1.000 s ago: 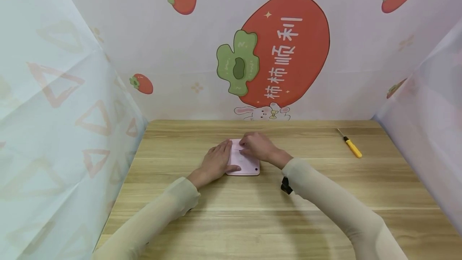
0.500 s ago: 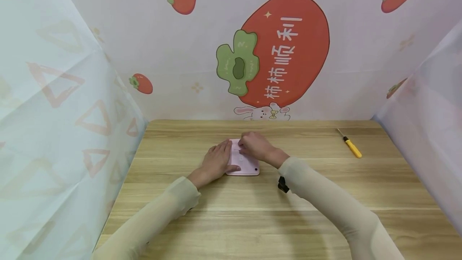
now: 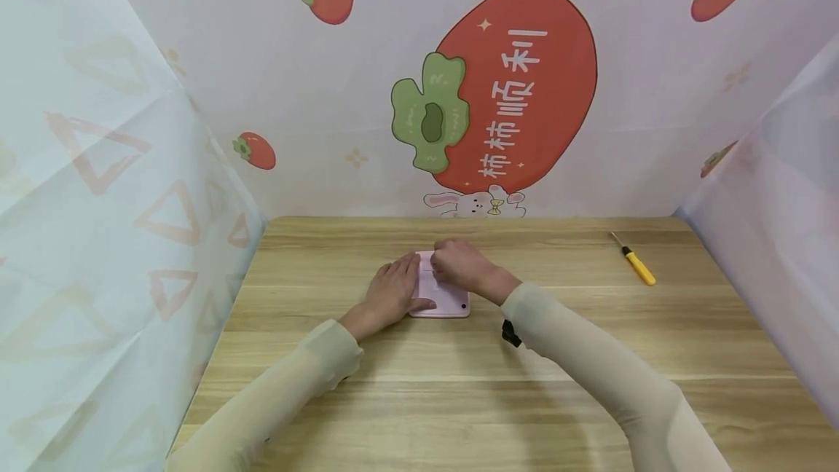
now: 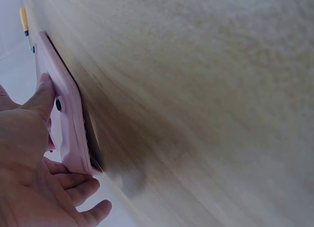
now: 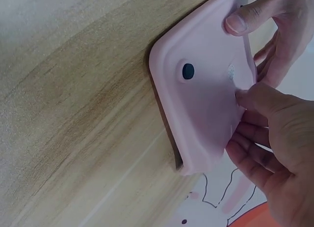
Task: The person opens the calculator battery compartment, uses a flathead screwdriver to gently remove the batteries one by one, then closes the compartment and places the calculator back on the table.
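Note:
A flat pink device [image 3: 452, 302], like a calculator lying face down, rests on the wooden table [image 3: 419, 414]. A round black foot [image 5: 188, 71] shows near its corner in the right wrist view. My left hand [image 3: 391, 288] holds the device's left side, its thumb lying over the near end of the back. Over the middle and far part of the back, my right hand [image 3: 462, 266] has its fingers curled. Its thumb presses on the pink surface in the right wrist view, the fingertips beside the far edge. Whether anything small sits under those fingers is hidden.
A screwdriver [image 3: 638, 266] with a yellow handle and thin metal shaft lies at the table's back right. Behind the table rises a back wall [image 3: 314, 93] printed with persimmons and a rabbit. White sheeting [image 3: 98, 239] stands along the left side, with more on the right.
My right hand shifts slightly left over the back of the pink device, its fingers a little more closed. The left hand and the device stay in place.

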Motion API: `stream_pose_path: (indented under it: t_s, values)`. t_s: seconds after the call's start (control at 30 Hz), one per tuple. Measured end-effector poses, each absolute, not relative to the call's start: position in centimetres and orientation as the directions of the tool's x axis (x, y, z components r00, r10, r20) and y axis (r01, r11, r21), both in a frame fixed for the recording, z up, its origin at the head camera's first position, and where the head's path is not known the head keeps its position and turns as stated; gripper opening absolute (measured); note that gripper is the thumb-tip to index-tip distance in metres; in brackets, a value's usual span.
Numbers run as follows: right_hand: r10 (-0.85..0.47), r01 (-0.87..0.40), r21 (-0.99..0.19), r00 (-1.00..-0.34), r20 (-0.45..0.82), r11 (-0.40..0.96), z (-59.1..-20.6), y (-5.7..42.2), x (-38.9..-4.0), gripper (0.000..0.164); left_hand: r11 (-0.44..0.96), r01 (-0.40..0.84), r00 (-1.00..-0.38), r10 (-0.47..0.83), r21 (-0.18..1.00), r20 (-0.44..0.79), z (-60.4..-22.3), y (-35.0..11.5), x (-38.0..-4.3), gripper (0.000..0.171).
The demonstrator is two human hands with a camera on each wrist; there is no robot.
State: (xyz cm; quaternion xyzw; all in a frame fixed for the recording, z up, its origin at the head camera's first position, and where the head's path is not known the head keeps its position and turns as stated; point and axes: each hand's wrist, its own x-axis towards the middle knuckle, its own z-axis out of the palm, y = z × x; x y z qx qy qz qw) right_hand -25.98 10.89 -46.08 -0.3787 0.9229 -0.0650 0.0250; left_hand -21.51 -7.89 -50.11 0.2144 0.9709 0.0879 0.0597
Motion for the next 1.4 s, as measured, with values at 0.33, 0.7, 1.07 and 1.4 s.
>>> stream_pose_path:
  t_s: [0.33,0.7,1.07,1.4]
  values:
    - [-0.727,-0.724,-0.14,-0.685,0.035,0.676,-46.5,11.1,-26.1,0.012,0.895,0.399,-0.904,0.421,0.2,-0.081,-50.0,-7.8,-21.5,0.106]
    - [-0.763,-0.762,-0.083,-0.646,0.02,0.643,-46.1,11.0,-26.4,0.008,0.889,0.412,-0.9,0.431,0.199,-0.062,-50.2,-7.9,-21.6,0.106]
    - [-0.785,-0.786,0.012,-0.618,-0.043,0.618,-45.8,10.5,-26.4,0.009,0.896,0.4,-0.904,0.42,0.193,-0.075,-50.2,-7.9,-21.6,0.107]
    - [-0.784,-0.785,-0.001,-0.62,-0.034,0.62,-45.6,10.7,-26.6,0.007,0.898,0.4,-0.903,0.42,0.184,-0.086,-50.2,-7.8,-21.6,0.108]
